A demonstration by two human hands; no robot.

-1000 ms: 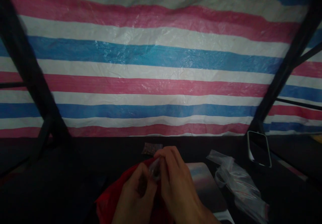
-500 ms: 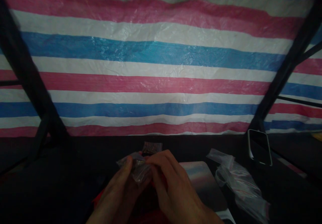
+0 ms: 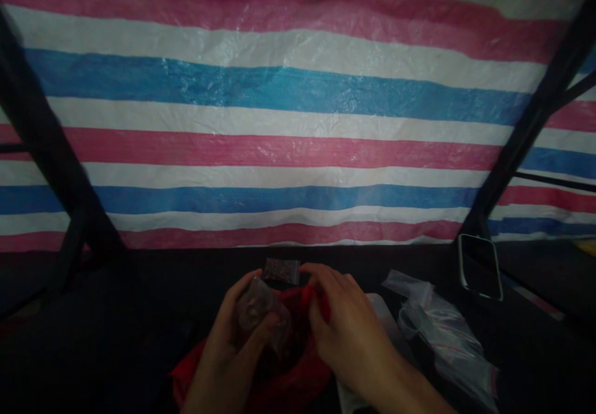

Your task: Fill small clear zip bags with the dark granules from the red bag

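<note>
My left hand is closed round a small clear plastic bag filled with dark brown bits, held over a red bag on the dark table. My right hand reaches across the red bag with its fingers curled on the bag's far rim; whether it grips the rim is hard to tell in the dim light. Just beyond both hands lies a second small filled bag, flat on the table.
A heap of empty clear zip bags lies at the right. A phone leans at the right against a black frame pole. A flat silvery scale shows under my right wrist. A striped tarpaulin fills the background.
Both hands held the small bag together at its top before. Now the left hand alone holds it, lower over the red bag, and the right hand has moved onto the red bag's rim.
</note>
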